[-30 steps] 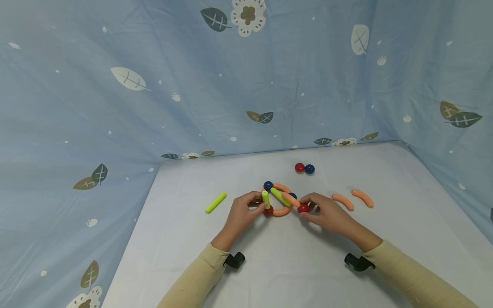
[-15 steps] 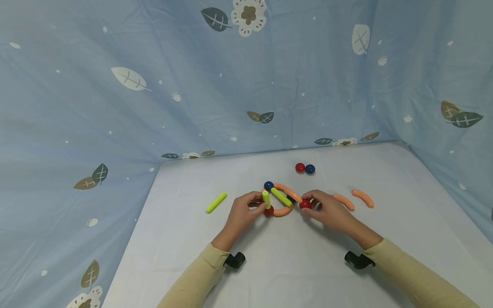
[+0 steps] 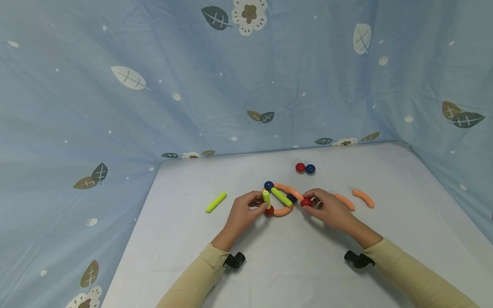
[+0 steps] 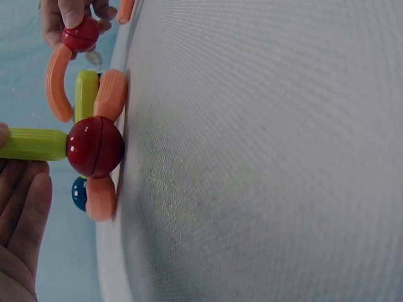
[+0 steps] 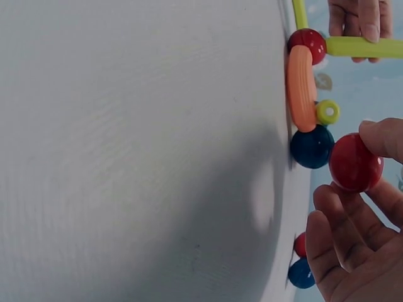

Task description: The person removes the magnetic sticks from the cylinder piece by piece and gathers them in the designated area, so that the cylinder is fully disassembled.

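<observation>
On the table lies a ring of orange curved rods (image 3: 283,211) joined by balls, among them a blue ball (image 3: 268,185) at the back and a red ball (image 4: 95,146) in front. A straight lime-green rod (image 3: 281,197) crosses the ring. My left hand (image 3: 243,209) holds another lime-green rod (image 4: 34,144) that stands upright on the front red ball. Between thumb and fingers, my right hand (image 3: 327,208) pinches a red ball (image 5: 356,162) with an orange curved rod (image 4: 58,82) attached. That rod hangs raised over the ring's right side, near a dark blue ball (image 5: 312,146).
A loose lime-green rod (image 3: 216,202) lies to the left. Two orange curved rods (image 3: 363,198) lie on the right, one partly behind my right hand. At the back, a red ball (image 3: 300,167) touches a blue ball (image 3: 310,169). Patterned blue cloth (image 3: 215,85) rises behind the table.
My right hand has shifted slightly right and away from me with the red ball. Its curved rod has turned, uncovering the ring's blue ball on the right. The left hand stays in place.
</observation>
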Demonstrator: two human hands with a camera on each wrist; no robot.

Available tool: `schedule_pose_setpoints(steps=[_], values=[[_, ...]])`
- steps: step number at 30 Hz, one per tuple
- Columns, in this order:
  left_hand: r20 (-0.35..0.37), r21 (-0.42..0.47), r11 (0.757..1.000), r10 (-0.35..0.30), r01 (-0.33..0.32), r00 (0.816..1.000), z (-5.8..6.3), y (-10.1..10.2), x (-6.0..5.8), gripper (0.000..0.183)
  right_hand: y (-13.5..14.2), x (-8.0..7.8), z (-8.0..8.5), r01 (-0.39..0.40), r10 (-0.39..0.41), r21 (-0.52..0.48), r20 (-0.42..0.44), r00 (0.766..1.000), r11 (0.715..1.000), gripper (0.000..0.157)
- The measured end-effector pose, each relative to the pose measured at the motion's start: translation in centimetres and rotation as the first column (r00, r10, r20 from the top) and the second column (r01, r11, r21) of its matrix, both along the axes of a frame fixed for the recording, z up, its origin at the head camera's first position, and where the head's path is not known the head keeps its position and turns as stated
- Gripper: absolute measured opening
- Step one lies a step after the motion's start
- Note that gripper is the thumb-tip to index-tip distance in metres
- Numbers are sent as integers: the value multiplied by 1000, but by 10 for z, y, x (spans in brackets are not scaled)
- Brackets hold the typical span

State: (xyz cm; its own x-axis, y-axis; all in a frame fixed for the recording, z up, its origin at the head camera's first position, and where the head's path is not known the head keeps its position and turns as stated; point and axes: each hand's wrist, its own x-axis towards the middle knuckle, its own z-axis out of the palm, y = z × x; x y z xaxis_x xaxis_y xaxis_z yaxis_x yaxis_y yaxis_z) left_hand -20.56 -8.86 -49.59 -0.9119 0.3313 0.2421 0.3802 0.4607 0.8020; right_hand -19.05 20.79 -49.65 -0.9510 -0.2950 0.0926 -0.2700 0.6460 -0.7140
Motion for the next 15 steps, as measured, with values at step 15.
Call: schedule_pose_setpoints(steps=[15], values=[[-3,0,1000,-8,8,1000,-2,0,-1,21,6,-18,-8,101,-102,27,39,994,995,38]])
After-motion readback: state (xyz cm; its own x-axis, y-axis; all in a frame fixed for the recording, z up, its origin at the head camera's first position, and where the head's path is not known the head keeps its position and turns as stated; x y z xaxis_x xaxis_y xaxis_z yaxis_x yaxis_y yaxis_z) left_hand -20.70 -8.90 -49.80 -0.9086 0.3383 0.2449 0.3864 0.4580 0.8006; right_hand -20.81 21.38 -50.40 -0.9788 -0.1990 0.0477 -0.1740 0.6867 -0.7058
